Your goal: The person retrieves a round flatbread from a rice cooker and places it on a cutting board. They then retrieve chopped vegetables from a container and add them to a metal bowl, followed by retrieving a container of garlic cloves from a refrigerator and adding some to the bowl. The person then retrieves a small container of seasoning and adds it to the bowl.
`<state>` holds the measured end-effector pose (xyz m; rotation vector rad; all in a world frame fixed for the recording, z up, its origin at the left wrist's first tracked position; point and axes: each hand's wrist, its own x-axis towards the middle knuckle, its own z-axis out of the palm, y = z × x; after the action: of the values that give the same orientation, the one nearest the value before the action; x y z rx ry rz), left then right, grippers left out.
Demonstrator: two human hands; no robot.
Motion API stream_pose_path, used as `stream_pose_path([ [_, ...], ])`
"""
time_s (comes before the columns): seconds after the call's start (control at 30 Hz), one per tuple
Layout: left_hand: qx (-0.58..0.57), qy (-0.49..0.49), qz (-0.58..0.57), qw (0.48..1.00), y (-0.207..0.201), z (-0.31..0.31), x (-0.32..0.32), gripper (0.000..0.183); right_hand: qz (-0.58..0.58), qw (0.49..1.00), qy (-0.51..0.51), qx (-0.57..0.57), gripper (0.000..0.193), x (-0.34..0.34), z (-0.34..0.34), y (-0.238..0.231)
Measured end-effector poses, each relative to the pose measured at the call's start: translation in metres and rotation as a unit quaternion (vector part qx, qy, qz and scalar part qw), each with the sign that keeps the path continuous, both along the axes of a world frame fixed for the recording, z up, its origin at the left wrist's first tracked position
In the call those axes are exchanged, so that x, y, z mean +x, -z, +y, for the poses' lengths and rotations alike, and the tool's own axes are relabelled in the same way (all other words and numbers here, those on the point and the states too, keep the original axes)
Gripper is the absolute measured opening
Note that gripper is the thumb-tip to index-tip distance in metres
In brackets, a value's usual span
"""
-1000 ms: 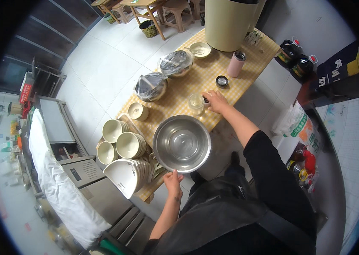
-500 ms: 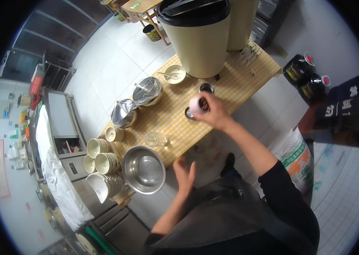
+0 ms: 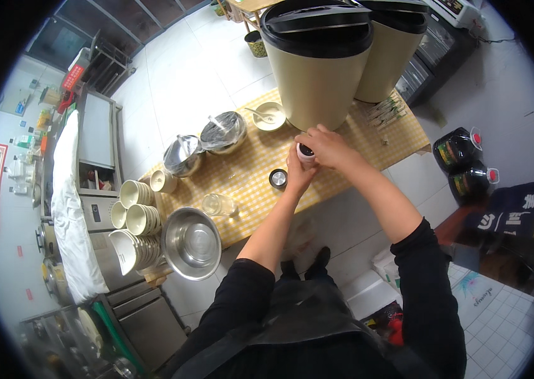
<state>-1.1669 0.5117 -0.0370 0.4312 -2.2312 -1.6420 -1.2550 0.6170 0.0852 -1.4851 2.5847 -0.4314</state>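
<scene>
Both of my hands meet over the checked tablecloth (image 3: pixel 248 189), in front of the large cream bin-shaped container (image 3: pixel 317 82). My left hand (image 3: pixel 298 174) wraps round a small pale pink cup (image 3: pixel 307 158) with a dark top. My right hand (image 3: pixel 327 148) closes over the cup's upper end from the far side; its fingertips are partly hidden, so I cannot tell whether they also hold a lid. Just left of my left hand lies a round black cap with a silver middle (image 3: pixel 278 179). A clear glass jar (image 3: pixel 219 204) rests farther left.
A steel basin (image 3: pixel 191 243) sits at the table's near left, beside stacked cream bowls (image 3: pixel 140 218). Two covered metal bowls (image 3: pixel 223 132) and a cream bowl with a spoon (image 3: pixel 269 117) line the far edge. Black jugs (image 3: pixel 460 151) stand on the floor at right.
My left hand has risen from the table's near edge and taken hold of the pink cup. My right hand has shifted to the cup's top. A second black round piece no longer shows.
</scene>
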Motion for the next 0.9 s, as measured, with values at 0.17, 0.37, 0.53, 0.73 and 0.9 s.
stream_pose_path([
  [0.17, 0.128, 0.012, 0.050, 0.990, 0.006, -0.001, -0.003, 0.067, 0.083, 0.995, -0.011, 0.061, 0.044, 0.002, -0.005, -0.016],
  [0.37, 0.018, 0.035, -0.035, 0.999, -0.001, 0.007, 0.041, 0.066, 0.011, 0.956, 0.149, 0.254, 0.056, 0.045, -0.019, -0.053],
  [0.53, 0.070, 0.007, 0.045, 0.996, -0.026, 0.008, 0.089, 0.067, 0.049, 0.987, -0.105, 0.115, 0.053, 0.086, -0.018, -0.066],
  [0.73, 0.031, 0.037, 0.054, 0.997, -0.047, -0.013, 0.153, 0.062, -0.047, 0.948, 0.010, 0.313, 0.045, 0.124, -0.054, -0.084],
  [0.9, 0.018, -0.037, 0.015, 0.999, -0.048, -0.037, 0.193, 0.058, -0.032, 0.971, -0.103, 0.214, 0.062, 0.162, -0.075, -0.084],
])
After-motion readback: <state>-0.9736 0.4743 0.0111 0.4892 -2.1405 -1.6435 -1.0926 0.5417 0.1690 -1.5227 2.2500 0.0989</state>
